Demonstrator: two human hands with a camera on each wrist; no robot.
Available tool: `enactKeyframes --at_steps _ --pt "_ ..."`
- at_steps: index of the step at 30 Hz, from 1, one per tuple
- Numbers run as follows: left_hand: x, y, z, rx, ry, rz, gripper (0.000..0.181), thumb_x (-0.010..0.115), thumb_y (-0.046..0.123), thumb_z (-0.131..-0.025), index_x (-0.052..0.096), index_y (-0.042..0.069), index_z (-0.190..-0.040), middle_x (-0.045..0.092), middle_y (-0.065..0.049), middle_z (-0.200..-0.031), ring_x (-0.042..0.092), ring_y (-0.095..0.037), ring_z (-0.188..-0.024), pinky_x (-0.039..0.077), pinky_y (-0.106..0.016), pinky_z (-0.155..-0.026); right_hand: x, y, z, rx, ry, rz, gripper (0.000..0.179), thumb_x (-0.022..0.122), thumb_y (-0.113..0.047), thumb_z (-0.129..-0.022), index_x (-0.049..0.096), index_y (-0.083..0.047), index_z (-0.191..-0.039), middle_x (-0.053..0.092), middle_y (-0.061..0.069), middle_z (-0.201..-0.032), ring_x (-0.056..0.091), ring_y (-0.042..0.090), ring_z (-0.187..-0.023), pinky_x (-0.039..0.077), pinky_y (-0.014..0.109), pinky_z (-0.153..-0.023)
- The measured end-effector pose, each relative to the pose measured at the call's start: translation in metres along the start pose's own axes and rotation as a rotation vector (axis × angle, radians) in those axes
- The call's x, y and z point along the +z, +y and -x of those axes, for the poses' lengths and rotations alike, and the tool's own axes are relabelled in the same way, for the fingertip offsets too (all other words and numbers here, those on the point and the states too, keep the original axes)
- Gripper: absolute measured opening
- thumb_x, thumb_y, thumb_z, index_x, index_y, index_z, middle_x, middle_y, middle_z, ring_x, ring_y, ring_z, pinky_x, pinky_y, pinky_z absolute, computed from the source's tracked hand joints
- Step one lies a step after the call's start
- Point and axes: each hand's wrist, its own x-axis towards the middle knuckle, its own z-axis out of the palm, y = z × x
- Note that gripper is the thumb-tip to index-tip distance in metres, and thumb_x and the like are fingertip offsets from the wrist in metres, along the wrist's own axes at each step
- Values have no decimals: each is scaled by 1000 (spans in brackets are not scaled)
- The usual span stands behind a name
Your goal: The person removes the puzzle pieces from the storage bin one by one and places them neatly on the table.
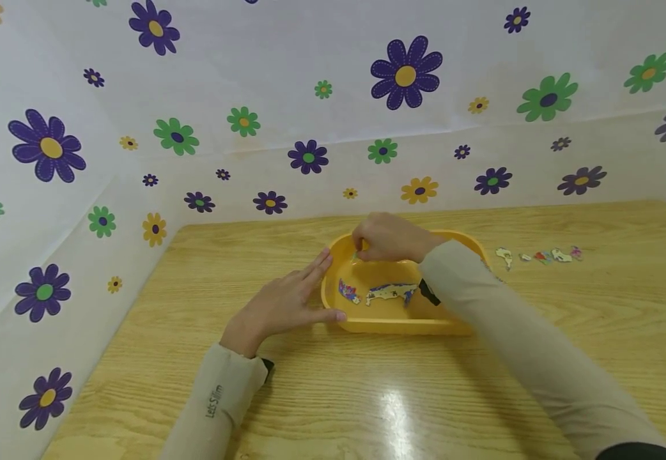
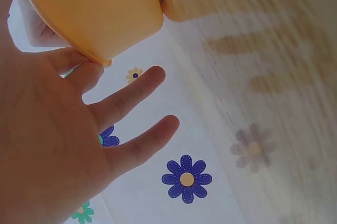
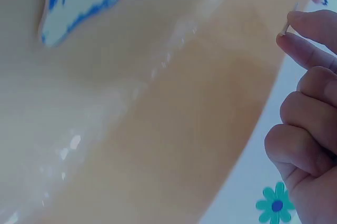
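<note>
A yellow plastic tub stands on the wooden table. My left hand spreads around its left end, fingers touching the rim and thumb over the near edge. In the left wrist view, two fingers of the left hand extend free of the tub. Over the tub's far left part, my right hand pinches a small thin flat piece between thumb and index finger, seen edge-on. Inside the tub lie a purple-and-red cutout piece and a long cream-and-blue cutout piece.
Right of the tub, several small irregular cutout pieces lie in a row, including a cream one and a pink-purple one. A white sheet with printed flowers rises behind and left of the table.
</note>
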Motion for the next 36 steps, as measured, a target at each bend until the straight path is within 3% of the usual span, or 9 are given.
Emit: enactKeyframes --at_steps 8,13,22,36 --pt "-1 2 -3 -3 12 5 102 62 66 -91 14 12 -163 5 -1 -169 29 -34 -149 31 -52 -117 -16 12 10 31 38 -45 13 74 -13 -92 76 0 -94 73 10 -88 59 23 -74 54 36 -73" --pt "-2 3 -7 -22 -1 20 103 61 69 -90 13 14 -164 2 0 -169 27 -33 -149 31 -54 -117 -22 20 12 53 41 -88 14 73 -14 -93 76 0 -95 66 5 -78 51 20 -68 46 31 -64" --pt "-4 3 -9 -57 -15 31 103 61 68 -91 12 15 -164 1 2 -169 25 -32 -150 28 -53 -118 -30 26 11 -10 81 -101 14 74 -13 -92 74 0 -89 58 3 -70 46 18 -63 40 29 -58" --pt "-7 5 -8 -36 -18 26 104 62 66 -91 13 11 -163 4 -3 -170 24 -31 -151 28 -49 -119 -42 34 20 60 81 -60 14 74 -13 -92 75 1 -90 57 4 -69 48 21 -66 40 32 -62"
